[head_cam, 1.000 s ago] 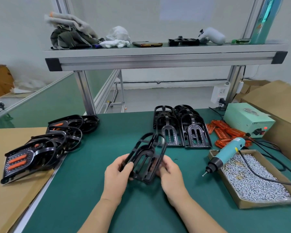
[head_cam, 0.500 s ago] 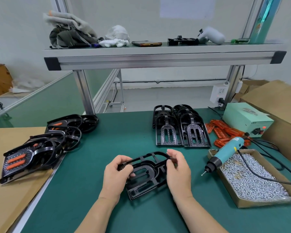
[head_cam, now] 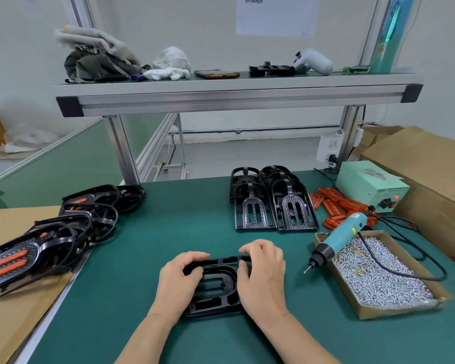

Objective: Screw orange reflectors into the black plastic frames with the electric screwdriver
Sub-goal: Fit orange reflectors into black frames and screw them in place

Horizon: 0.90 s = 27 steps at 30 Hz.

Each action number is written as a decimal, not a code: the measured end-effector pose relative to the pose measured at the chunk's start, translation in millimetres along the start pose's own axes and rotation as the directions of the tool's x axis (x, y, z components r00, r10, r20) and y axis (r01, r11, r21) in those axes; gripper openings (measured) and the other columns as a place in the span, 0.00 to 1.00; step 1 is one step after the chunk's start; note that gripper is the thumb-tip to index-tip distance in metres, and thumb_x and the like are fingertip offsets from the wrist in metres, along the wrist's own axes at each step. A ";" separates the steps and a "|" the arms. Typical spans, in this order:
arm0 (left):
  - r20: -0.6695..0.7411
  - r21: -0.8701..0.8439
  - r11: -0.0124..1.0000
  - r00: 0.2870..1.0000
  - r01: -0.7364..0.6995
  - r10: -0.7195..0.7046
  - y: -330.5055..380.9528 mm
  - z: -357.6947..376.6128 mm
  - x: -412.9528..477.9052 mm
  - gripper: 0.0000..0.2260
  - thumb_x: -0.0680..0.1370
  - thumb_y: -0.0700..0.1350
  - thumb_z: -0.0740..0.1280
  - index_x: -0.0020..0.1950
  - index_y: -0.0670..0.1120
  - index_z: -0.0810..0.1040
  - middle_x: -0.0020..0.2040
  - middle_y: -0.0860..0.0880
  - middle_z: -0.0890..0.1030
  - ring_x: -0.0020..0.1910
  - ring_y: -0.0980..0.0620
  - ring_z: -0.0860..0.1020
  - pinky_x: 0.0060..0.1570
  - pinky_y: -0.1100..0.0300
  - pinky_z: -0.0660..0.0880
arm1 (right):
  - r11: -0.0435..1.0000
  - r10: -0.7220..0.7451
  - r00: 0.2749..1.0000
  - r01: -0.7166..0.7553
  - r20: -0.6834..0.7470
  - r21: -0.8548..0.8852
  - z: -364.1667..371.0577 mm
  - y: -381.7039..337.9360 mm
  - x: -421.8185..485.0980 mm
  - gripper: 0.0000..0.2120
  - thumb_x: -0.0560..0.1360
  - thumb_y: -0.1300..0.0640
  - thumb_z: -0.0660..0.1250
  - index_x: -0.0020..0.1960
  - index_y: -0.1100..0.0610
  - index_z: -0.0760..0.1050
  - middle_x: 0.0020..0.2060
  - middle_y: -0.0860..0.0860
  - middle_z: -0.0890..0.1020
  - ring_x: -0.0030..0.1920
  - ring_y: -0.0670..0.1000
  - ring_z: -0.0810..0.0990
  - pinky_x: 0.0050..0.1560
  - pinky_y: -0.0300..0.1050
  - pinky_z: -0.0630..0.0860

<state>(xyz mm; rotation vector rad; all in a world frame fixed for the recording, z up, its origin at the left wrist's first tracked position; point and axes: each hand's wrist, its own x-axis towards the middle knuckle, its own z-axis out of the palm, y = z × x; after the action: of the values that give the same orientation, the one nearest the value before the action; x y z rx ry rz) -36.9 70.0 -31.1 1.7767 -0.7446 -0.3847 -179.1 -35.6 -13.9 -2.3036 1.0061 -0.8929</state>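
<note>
Compared with half a second earlier, the black plastic frame (head_cam: 217, 282) has come down from its tilted, raised position and now lies flat on the green desk (head_cam: 168, 227), directly in front of the person, and both hands have lowered with it. The left hand (head_cam: 179, 282) grips the frame's left side, its fingers (head_cam: 195, 256) curled over the far rail. The right hand (head_cam: 263, 279) grips the right side, its fingers (head_cam: 250, 248) hooked over the same rail. The frame is glossy black, with a raised U-shaped channel in its middle and a straight bar across the far end; no reflector is seen in it. The electric screwdriver (head_cam: 339, 240) rests unmoved on the rim of the cardboard box of screws (head_cam: 394, 310) to the right, bit pointing toward the hands, well apart from them. The loose orange reflectors (head_cam: 336, 206) lie behind it. A stack of bare frames (head_cam: 271, 203) stands beyond the hands. Finished frames (head_cam: 34, 250) with orange inserts lie at far left.
</note>
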 end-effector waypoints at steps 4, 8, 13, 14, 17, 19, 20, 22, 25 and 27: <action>0.039 0.009 1.000 0.999 -0.023 0.023 4.1 1.0 -2.3 0.18 0.76 0.33 0.67 0.47 0.56 0.86 0.49 0.60 0.85 0.52 0.61 0.81 0.57 0.60 0.76 | 0.992 -0.126 0.991 0.127 -0.050 0.013 -13.9 -7.7 4.8 0.11 0.75 0.62 0.69 0.56 0.54 0.77 0.57 0.47 0.75 0.62 0.50 0.68 0.63 0.44 0.64; 0.071 0.009 1.000 0.997 -0.017 0.016 3.0 2.0 -2.1 0.19 0.76 0.34 0.68 0.46 0.59 0.86 0.49 0.59 0.85 0.52 0.58 0.82 0.57 0.58 0.77 | 0.986 -0.162 0.985 0.164 -0.061 0.035 -41.1 -13.4 37.7 0.09 0.76 0.61 0.68 0.56 0.54 0.77 0.55 0.47 0.76 0.60 0.50 0.70 0.63 0.47 0.67; 0.053 -0.007 1.000 0.999 0.001 -0.001 3.3 3.0 -1.9 0.20 0.76 0.36 0.68 0.48 0.63 0.84 0.51 0.62 0.85 0.54 0.63 0.80 0.58 0.61 0.75 | 0.995 -0.007 0.997 -0.001 -0.076 -0.101 -82.3 9.1 115.0 0.12 0.78 0.60 0.65 0.60 0.53 0.78 0.59 0.53 0.78 0.62 0.56 0.72 0.66 0.54 0.69; 0.044 -0.011 1.000 0.999 0.006 -0.005 3.3 3.2 -1.7 0.19 0.76 0.36 0.68 0.48 0.63 0.84 0.51 0.62 0.85 0.54 0.63 0.80 0.59 0.61 0.75 | 0.991 0.027 0.996 -0.038 -0.083 -0.129 -87.5 18.6 128.8 0.12 0.78 0.60 0.64 0.61 0.54 0.77 0.59 0.54 0.78 0.62 0.57 0.72 0.66 0.57 0.69; 0.032 -0.026 0.999 0.999 0.019 -0.018 2.7 3.7 -1.5 0.18 0.76 0.36 0.67 0.47 0.61 0.85 0.51 0.61 0.85 0.53 0.62 0.81 0.59 0.56 0.77 | 0.964 0.138 0.988 -0.149 -0.061 -0.222 -93.8 52.7 164.6 0.14 0.78 0.61 0.63 0.63 0.55 0.76 0.62 0.57 0.77 0.63 0.61 0.73 0.65 0.58 0.71; 0.022 -0.029 0.999 1.000 0.013 -0.013 2.8 3.8 -1.6 0.18 0.77 0.36 0.67 0.47 0.61 0.85 0.50 0.60 0.85 0.53 0.62 0.81 0.59 0.57 0.77 | 0.926 0.217 0.976 -0.213 -0.023 -0.311 -93.9 75.3 184.9 0.18 0.77 0.62 0.64 0.66 0.56 0.75 0.65 0.59 0.75 0.64 0.63 0.73 0.65 0.57 0.70; 0.015 -0.030 0.999 1.000 0.011 -0.010 2.8 3.4 -1.5 0.18 0.77 0.36 0.67 0.46 0.62 0.85 0.50 0.60 0.85 0.53 0.62 0.81 0.60 0.58 0.76 | 0.903 0.255 0.967 -0.237 0.002 -0.359 -93.6 85.4 193.9 0.20 0.76 0.63 0.64 0.68 0.56 0.74 0.66 0.59 0.74 0.64 0.63 0.73 0.65 0.57 0.71; 0.011 -0.035 0.999 1.000 0.012 -0.012 2.5 3.1 -1.1 0.18 0.77 0.36 0.67 0.46 0.62 0.85 0.49 0.60 0.85 0.53 0.61 0.81 0.60 0.58 0.75 | 0.849 0.326 0.944 -0.266 0.057 -0.457 -93.1 103.4 209.4 0.22 0.76 0.62 0.64 0.71 0.55 0.71 0.67 0.58 0.72 0.66 0.63 0.71 0.65 0.57 0.71; 0.010 -0.047 0.999 1.000 0.022 -0.022 2.0 3.2 -1.3 0.19 0.77 0.35 0.66 0.46 0.61 0.85 0.49 0.58 0.86 0.53 0.60 0.82 0.60 0.58 0.75 | 0.765 0.416 0.901 -0.271 0.126 -0.584 -92.9 123.8 228.1 0.26 0.77 0.59 0.65 0.74 0.54 0.67 0.70 0.57 0.70 0.68 0.63 0.69 0.66 0.57 0.72; 0.009 -0.046 0.999 1.000 0.018 -0.018 2.6 3.7 -2.4 0.20 0.77 0.34 0.66 0.45 0.61 0.85 0.49 0.58 0.86 0.53 0.60 0.82 0.59 0.59 0.75 | 0.729 0.456 0.872 -0.252 0.176 -0.637 -92.0 133.2 239.3 0.29 0.77 0.58 0.67 0.76 0.53 0.65 0.72 0.56 0.68 0.71 0.63 0.67 0.68 0.58 0.70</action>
<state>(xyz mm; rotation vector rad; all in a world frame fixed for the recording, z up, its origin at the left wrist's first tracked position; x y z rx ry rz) -41.6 68.4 -30.1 1.7404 -0.7203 -0.4185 -182.6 -316.5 53.7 -2.4724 1.6861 -0.0035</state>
